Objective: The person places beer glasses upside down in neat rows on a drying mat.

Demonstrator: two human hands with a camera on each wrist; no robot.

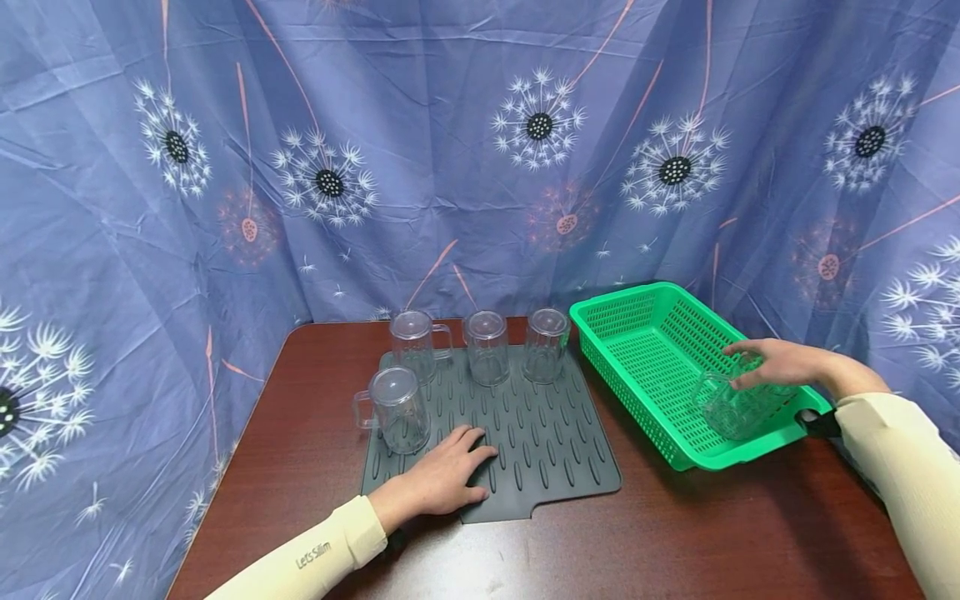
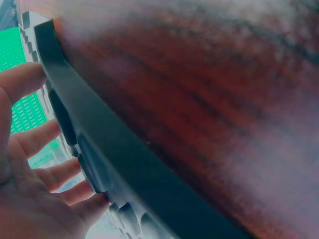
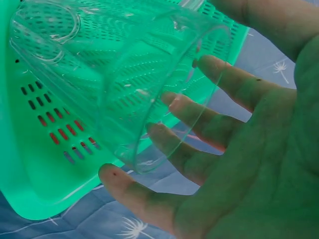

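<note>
My left hand (image 1: 448, 473) rests with spread fingers on the front part of a grey drying mat (image 1: 525, 442). In the left wrist view its fingertips touch the mat's edge (image 2: 104, 144). Over the near end of a green basket (image 1: 630, 392), my right hand (image 1: 783, 367) reaches to a clear glass mug (image 1: 731, 412) lying inside. The right wrist view shows the fingers (image 3: 239, 84) extended along the mug's open rim (image 3: 169, 109), not curled round it. Whether they press on the glass I cannot tell.
Several clear mugs stand upside down on the mat: one at back left (image 1: 412, 346), one at back middle (image 1: 487, 350), one at back right (image 1: 545, 348) and one at front left (image 1: 401, 412). The brown table (image 1: 285, 467) meets a blue dandelion-print curtain (image 1: 435, 167).
</note>
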